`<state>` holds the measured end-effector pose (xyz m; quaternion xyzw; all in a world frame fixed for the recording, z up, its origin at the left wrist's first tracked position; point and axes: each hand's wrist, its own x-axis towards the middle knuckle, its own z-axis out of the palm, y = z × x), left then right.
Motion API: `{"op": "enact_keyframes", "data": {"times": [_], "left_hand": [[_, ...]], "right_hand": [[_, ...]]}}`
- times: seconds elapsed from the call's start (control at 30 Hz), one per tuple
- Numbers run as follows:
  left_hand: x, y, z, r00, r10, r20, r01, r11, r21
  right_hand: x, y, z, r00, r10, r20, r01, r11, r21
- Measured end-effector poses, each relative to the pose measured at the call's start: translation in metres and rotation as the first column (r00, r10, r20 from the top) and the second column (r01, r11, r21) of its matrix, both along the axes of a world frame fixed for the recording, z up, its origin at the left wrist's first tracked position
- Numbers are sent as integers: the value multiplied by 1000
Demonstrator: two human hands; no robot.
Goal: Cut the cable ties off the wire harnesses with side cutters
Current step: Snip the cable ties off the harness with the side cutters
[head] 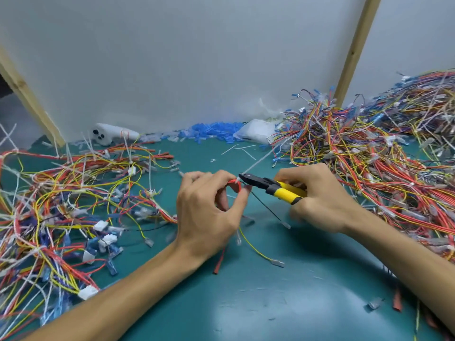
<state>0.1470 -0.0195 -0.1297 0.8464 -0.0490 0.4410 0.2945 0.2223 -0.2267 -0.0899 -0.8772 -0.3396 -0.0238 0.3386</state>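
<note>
**Cutters at the tie, mid-mat**

A green mat (270,303) spans the scene. The right pile (369,148) of wires heaps far right, and the left pile (61,205) sprawls looser. Between them, the left hand (206,212) pinches a small red harness (235,184) between thumb and fingertips. The right hand (320,200), fingers curled, grips the yellow-handled cutters (270,187). Their black tip meets the harness's white tie (256,163).

Left hand (206,207): bare, slim fingers, short nails;
Right hand (317,195): bare, slim fingers;
Left forearm (123,291): uncovered down to the lower edge;
Right forearm (406,262): likewise uncovered
</note>
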Motion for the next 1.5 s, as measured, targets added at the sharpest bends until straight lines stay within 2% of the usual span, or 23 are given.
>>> {"op": "enact_keyframes", "data": {"times": [0.13, 0.3, 0.37, 0.5, 0.67, 0.8, 0.9, 0.97, 1.07, 1.37, 1.5], "left_hand": [[7, 2, -4, 987, -154, -34, 142, 961, -237], [14, 7, 0, 872, -470, -140, 320, 761, -564], [14, 8, 1, 834, -532, -147, 359, 724, -589], [12, 9, -1, 823, -551, -137, 351, 684, -639], [10, 10, -8, 843, -508, -178, 325, 744, -584], [5, 10, -8, 858, -455, -236, 310, 827, -469], [4, 7, -3, 876, -425, -228, 310, 858, -409], [5, 5, -3, 875, -430, -222, 323, 860, -395], [5, 7, -6, 874, -436, -214, 344, 866, -362], [5, 6, -6, 862, -450, -234, 379, 878, -292], [2, 5, -6, 860, -454, -232, 388, 878, -281]], "right_hand": [[3, -2, -5, 1000, -10, -27, 11, 1000, 24], [8, 0, -12, 996, -25, -84, 33, 996, 87], [11, 1, -14, 991, -36, -128, 50, 993, 108], [13, 2, -14, 978, -32, -206, 69, 982, 176], [10, 5, -16, 962, 52, -270, 3, 980, 198], [8, 3, -13, 993, -3, -115, 23, 985, 173], [8, 1, -9, 979, 45, -200, 8, 967, 256], [8, 2, -7, 964, 108, -244, -32, 955, 296], [4, 3, -7, 959, 161, -232, -97, 959, 267], [0, 5, -12, 958, 195, -209, -147, 964, 222], [-2, 7, -14, 980, 167, -106, -144, 971, 192]]}}
